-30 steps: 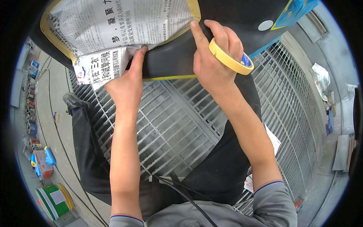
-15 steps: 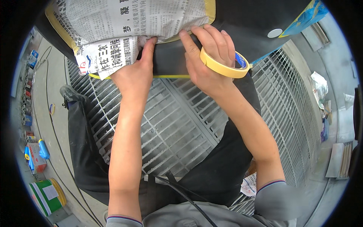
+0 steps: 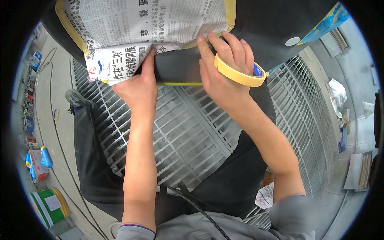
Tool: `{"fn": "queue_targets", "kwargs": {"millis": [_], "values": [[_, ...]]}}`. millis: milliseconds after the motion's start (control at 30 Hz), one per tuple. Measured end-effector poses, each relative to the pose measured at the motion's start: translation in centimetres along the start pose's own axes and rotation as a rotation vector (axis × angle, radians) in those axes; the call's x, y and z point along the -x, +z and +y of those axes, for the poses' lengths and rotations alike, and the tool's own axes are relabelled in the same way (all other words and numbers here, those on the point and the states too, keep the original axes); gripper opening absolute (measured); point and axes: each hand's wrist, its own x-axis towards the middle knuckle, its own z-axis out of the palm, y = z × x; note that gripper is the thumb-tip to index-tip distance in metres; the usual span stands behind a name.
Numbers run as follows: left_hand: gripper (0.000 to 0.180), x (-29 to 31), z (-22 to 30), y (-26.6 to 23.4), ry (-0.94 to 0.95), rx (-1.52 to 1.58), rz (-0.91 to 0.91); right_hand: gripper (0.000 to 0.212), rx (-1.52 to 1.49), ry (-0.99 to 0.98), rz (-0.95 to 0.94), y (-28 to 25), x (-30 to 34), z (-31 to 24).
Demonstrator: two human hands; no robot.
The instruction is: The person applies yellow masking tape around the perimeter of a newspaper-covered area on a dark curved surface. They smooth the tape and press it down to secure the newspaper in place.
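Grating (image 3: 188, 136), cropped newspaper (image 3: 120, 24), left hand (image 3: 140, 89) seemingly part-hidden

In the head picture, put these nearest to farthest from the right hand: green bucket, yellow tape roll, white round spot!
1. Yellow tape roll: touching the right hand.
2. White round spot: up and right, on the black surface.
3. Green bucket: far off, at lower left.

Right hand (image 3: 225, 86) farther left along newspaper (image 3: 160, 26)

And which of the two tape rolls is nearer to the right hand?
The roll hung on the right hand itself; the other roll is on the floor at far left.
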Motion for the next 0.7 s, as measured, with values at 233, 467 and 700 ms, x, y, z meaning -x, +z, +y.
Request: {"fn": "queue_targets", "kwargs": {"millis": [233,467,700], "values": [[0.039,-0.9,0.0,-0.2,0.144,-0.142,0.027,0.036,-0.487,0.496,-0.108,-2.7,-0.9,-4.0],[0.027,-0.5,2.5,-2.6,-0.305,0.242,-0.15,0.041,-1.425,1.46,-0.223,-2.6,-4.6,-6.7],[0.023,1.8,-0.7,-8.6,-0.412,0.215,-0.484,0.031,-1.697,1.624,-0.225,-3.4,-5.2,-6.5]]}}
